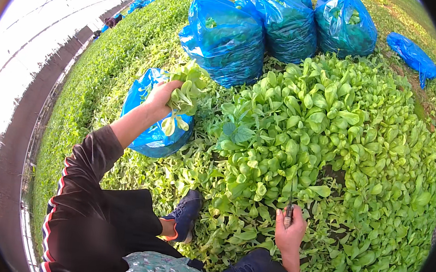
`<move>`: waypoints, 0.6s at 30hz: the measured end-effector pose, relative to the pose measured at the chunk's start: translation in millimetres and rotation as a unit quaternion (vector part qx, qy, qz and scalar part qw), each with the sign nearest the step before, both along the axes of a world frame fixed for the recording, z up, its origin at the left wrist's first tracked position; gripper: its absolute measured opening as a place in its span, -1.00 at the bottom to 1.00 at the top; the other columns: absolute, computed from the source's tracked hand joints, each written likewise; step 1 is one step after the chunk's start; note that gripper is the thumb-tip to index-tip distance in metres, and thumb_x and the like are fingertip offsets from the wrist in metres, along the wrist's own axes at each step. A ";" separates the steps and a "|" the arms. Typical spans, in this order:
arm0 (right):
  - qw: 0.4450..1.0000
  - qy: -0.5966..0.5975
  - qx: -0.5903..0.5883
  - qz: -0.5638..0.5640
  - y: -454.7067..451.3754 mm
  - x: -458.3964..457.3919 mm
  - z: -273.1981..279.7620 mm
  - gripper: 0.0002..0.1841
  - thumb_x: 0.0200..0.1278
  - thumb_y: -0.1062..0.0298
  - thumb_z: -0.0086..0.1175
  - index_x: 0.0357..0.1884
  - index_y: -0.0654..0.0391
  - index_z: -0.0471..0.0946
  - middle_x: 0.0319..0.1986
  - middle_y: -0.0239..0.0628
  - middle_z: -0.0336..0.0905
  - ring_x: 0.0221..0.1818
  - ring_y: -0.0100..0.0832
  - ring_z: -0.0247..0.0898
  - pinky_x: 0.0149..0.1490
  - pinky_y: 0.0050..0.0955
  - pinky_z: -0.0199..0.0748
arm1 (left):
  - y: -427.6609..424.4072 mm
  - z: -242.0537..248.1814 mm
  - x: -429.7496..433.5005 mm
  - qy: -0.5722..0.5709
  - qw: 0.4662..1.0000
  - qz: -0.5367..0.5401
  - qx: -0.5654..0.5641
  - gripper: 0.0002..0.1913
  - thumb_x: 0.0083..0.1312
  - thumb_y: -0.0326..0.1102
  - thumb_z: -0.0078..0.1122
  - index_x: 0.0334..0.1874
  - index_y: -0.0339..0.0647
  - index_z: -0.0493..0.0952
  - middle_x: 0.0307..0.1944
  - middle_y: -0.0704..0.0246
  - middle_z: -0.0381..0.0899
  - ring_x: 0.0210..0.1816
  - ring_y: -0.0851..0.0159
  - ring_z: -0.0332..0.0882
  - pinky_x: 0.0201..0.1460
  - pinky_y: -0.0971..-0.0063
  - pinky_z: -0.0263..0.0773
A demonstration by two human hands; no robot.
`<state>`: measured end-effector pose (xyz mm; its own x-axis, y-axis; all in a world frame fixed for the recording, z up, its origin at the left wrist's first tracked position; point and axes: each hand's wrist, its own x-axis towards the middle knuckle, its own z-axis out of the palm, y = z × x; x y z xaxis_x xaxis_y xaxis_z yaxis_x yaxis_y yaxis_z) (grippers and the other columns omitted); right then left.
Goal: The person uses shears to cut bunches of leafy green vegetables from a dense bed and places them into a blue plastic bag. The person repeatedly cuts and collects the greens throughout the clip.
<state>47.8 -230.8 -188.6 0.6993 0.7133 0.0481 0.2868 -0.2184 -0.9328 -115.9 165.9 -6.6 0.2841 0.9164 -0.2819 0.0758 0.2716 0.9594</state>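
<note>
My left hand [163, 94] grips a bunch of leafy greens [187, 90] above an open blue plastic bag [158, 140], partly hidden by my forearm. Closed around the handle of a knife [288, 215], my right hand [290, 228] is low over the plants, near my right shoe. The thin dark blade points away from me, towards the growing leafy greens [287, 154]. A plant with darker, toothed leaves [238, 133] stands among them.
Several filled blue plastic bags [227, 42] stand beyond the greens. A flatter blue bag [412, 56] lies at the far right. My shoes [188, 215] are among low plants. Along the left runs the greenhouse wall [17, 136]; people and more blue bags are far off.
</note>
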 end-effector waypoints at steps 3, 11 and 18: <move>0.988 -0.154 0.032 -0.001 33.8 -6.6 24.7 -0.68 0.05 0.22 0.32 -0.27 0.18 0.48 -0.57 -0.27 0.45 -0.55 -0.19 0.42 -0.44 -0.28 0.35 | -49.4 -23.9 52.3 -0.073 0.994 -0.065 -0.048 -0.77 0.25 -0.48 0.13 -0.08 -0.39 0.44 -0.21 0.18 0.61 -0.25 0.16 0.65 -0.19 0.23 0.60; 0.956 -0.274 -0.016 -0.103 38.3 -2.1 27.3 -0.54 0.02 0.06 0.32 -0.19 0.21 0.47 -0.49 -0.18 0.48 -0.46 -0.14 0.47 -0.38 -0.24 0.43 | -159.0 -91.1 127.2 -0.192 0.952 -0.075 -0.225 -0.75 0.40 -0.34 -0.05 0.03 -0.29 0.46 -0.10 0.26 0.61 -0.12 0.20 0.60 -0.01 0.26 0.51; 0.927 -0.331 -0.070 -0.161 8.7 0.4 9.2 -0.54 0.00 0.08 0.30 -0.19 0.22 0.46 -0.53 -0.23 0.40 -0.49 -0.19 0.41 -0.42 -0.26 0.37 | -184.6 -105.6 155.9 -0.216 0.938 -0.075 -0.259 -0.79 0.35 -0.37 0.03 -0.02 -0.27 0.50 -0.16 0.29 0.63 -0.15 0.23 0.61 -0.08 0.32 0.53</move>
